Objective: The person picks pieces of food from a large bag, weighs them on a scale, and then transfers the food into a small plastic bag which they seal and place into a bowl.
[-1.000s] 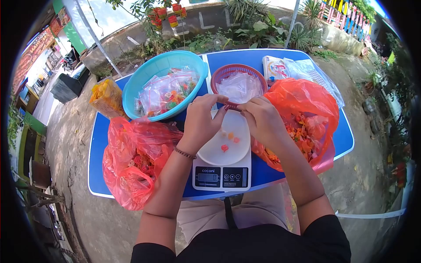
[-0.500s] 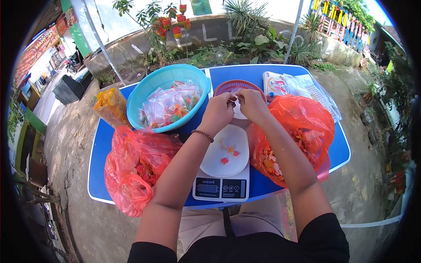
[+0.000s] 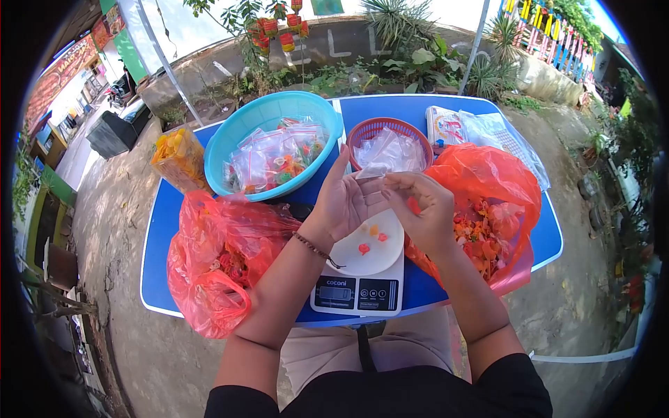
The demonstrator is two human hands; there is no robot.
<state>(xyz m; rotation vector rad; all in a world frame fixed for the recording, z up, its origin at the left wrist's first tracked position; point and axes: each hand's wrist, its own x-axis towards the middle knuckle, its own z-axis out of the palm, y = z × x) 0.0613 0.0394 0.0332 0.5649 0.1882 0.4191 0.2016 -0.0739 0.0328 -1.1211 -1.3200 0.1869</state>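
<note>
My left hand [image 3: 348, 203] is turned palm up above the scale, thumb raised and fingers stretched toward the right hand. My right hand [image 3: 425, 212] has its fingers bent together in a pinch beside the left fingertips. A small clear plastic bag [image 3: 373, 171] shows at those fingertips, partly hidden; its hold seems to be in the right hand. Below, a white dish [image 3: 369, 259] with a few red and orange petals rests on a kitchen scale [image 3: 325, 302]. Just beyond the hands, a red-brown basket [image 3: 356, 132] holds clear plastic bags.
A turquoise basin [image 3: 217, 150] holds several filled zip bags. Red plastic bags of petals stand at left [image 3: 202, 279] and right [image 3: 516, 174]. A clear container of orange-yellow petals [image 3: 180, 164] sits far left, plastic packs [image 3: 488, 132] at the back right of the blue table [image 3: 167, 244].
My hands have come nearer to me, off the basket. The left hand has gone from a pinch to an opened palm. The view has shifted slightly.
</note>
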